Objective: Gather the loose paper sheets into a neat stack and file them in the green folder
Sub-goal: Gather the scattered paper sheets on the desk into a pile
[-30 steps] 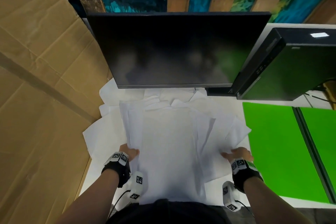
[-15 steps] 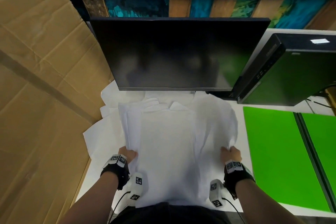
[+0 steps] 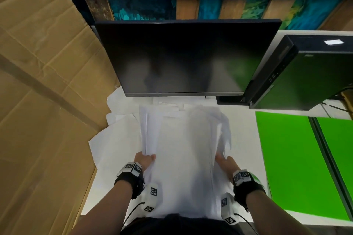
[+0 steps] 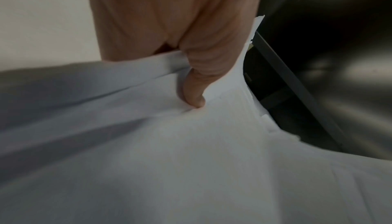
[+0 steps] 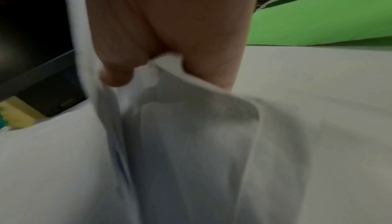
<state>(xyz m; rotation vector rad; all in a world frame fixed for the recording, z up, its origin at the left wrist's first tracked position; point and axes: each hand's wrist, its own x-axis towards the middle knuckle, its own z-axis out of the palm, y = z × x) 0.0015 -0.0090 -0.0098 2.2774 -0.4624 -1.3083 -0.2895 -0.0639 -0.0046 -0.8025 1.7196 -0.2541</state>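
A pile of white paper sheets lies in front of me on the white desk, its side edges lifted. My left hand grips the pile's left edge, thumb on top and fingers hidden under the sheets. On the other side my right hand pinches the curled right edge of the sheets, which looks blurred. The green folder lies open and flat to the right of the pile; in the right wrist view the green folder shows behind my hand.
A dark monitor stands just behind the pile, with a black computer case to its right. More loose sheets spread left toward the cardboard sheet. The desk's front edge is at my body.
My right hand has swept the right-hand sheets leftward, folding them up against the main pile. My left hand has lifted the pile's left edge. The pile is narrower.
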